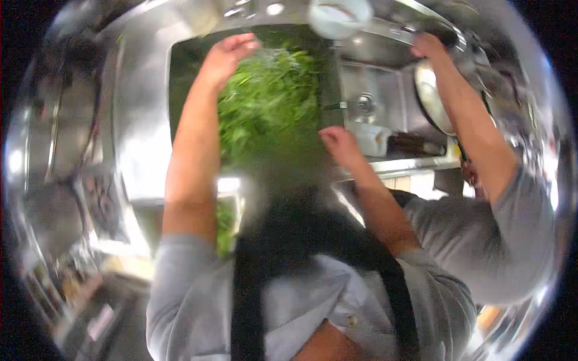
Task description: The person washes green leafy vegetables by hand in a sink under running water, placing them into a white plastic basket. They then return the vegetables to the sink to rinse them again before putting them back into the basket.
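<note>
A heap of leafy greens (pixel 271 96) fills the left basin of a steel sink (pixel 144 120). My left hand (pixel 226 57) reaches to the far left edge of the heap, its fingers bent over the leaves. My right hand (pixel 340 144) is at the heap's near right edge, by the divider between the basins, with its fingers curled. Blur hides whether either hand grips any leaves. My grey shirt and black apron (pixel 289 240) fill the lower middle of the view.
A co-worker's grey-sleeved arm (pixel 481 156) crosses the right side; that person's hand (pixel 427 45) is on a pan (pixel 430 96) at the right basin (pixel 373 90). A white bowl (pixel 340 18) sits at the sink's back. A steel counter and shelves stand at left.
</note>
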Action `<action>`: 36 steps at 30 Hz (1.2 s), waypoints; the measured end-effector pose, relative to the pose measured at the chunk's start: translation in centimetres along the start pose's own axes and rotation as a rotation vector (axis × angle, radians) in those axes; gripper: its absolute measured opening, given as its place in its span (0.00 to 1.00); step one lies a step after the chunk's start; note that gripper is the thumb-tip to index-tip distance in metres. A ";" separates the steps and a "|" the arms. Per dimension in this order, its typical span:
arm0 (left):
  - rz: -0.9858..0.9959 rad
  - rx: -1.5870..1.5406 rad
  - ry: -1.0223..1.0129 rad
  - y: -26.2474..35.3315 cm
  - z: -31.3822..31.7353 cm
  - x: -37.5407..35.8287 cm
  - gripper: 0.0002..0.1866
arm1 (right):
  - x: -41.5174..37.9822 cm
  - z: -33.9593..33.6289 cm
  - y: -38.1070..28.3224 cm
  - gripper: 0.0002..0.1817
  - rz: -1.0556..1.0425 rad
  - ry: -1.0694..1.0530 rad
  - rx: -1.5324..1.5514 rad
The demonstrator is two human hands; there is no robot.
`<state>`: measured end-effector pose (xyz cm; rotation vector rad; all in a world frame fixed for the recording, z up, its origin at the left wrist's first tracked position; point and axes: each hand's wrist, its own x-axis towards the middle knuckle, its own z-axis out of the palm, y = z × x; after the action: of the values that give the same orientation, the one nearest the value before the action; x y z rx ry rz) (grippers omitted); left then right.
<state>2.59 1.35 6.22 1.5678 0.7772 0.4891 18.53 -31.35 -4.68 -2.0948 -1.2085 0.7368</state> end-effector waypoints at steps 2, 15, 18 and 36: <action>-0.036 0.101 0.113 -1.5 -3.5 -3.4 0.25 | 1.0 -1.2 -1.3 0.11 0.036 -0.021 0.061; -0.191 1.147 0.732 -16.8 -15.3 -22.6 0.36 | 26.0 4.8 -15.3 0.14 0.116 -0.512 1.070; -0.196 1.163 0.803 -16.2 -14.2 -22.2 0.35 | 29.1 7.7 -16.1 0.16 0.135 -0.654 1.061; -0.240 1.115 0.849 -14.7 -14.4 -21.7 0.35 | 25.7 36.3 -8.5 0.25 -0.490 -0.929 -0.812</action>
<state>-25.25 -4.06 -3.24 2.2180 2.1190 0.5800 -1.02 2.96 -26.78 -1.8441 -2.7833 1.1469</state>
